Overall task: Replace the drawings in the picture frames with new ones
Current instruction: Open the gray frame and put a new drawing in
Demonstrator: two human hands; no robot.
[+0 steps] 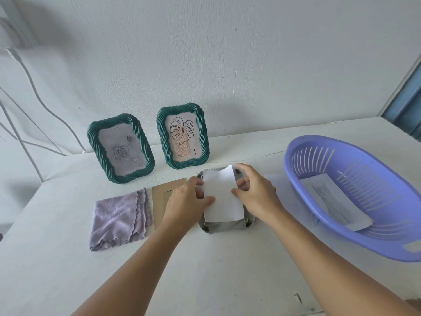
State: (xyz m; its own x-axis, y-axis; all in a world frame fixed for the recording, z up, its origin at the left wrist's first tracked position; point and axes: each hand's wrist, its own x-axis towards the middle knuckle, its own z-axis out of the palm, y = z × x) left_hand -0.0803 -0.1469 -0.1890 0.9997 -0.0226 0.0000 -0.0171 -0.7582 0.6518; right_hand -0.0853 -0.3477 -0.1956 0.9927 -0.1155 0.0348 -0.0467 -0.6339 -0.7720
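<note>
Picture frame [224, 224] lies face down at the tabletop's [227, 270] centre, a white sheet [222, 197] laid across its back. The left hand [185, 199] pinches the sheet's nine o'clock edge, the right hand [256, 190] pinches its three o'clock edge. Two green frames [120, 148] stand at eleven and twelve o'clock; a purple basket [355, 245] holding a cat drawing [335, 201] sits at three.

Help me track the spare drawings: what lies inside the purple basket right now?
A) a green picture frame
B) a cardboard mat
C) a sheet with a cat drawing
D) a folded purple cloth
C: a sheet with a cat drawing lies flat in the purple basket, alone there.
</note>
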